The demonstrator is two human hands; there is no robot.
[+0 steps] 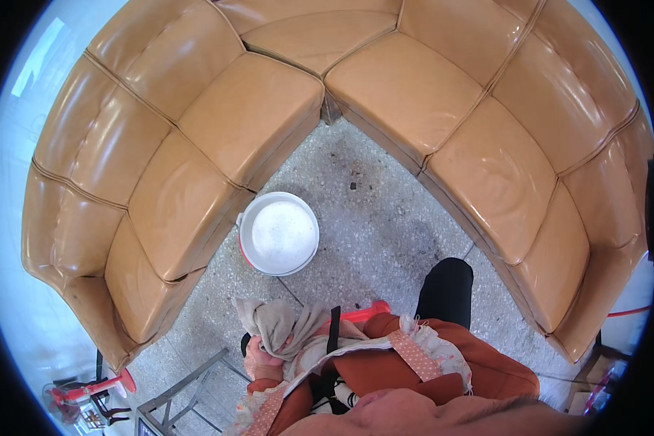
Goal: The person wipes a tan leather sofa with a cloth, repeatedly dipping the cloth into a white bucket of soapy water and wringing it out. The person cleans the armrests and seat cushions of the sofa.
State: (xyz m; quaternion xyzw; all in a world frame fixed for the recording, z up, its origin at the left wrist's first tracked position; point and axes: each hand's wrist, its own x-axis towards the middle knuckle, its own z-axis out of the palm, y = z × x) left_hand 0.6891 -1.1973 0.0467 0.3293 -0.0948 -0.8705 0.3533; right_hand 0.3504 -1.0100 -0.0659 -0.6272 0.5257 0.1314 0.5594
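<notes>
My left hand (262, 359) grips a crumpled grey-beige cloth (275, 321) close to my body, near the bottom of the view. Part of the cloth hides the fingers and lies against my apron (419, 357). I cannot make out my right hand; it is out of view. Beyond the cloth, a round white bucket (279, 233) stands upright on the speckled floor, beside the left wing of the sofa. Its inside looks pale, and a little red shows on its outer side. A red bar-shaped thing (368, 312) lies partly behind the cloth.
A tan leather corner sofa (250, 120) curves around the speckled stone floor (359, 218) on both sides. A grey metal frame (182, 389) stands at the lower left, with a red thing (95, 388) beyond it. Small dark bits lie on the floor near the sofa's corner.
</notes>
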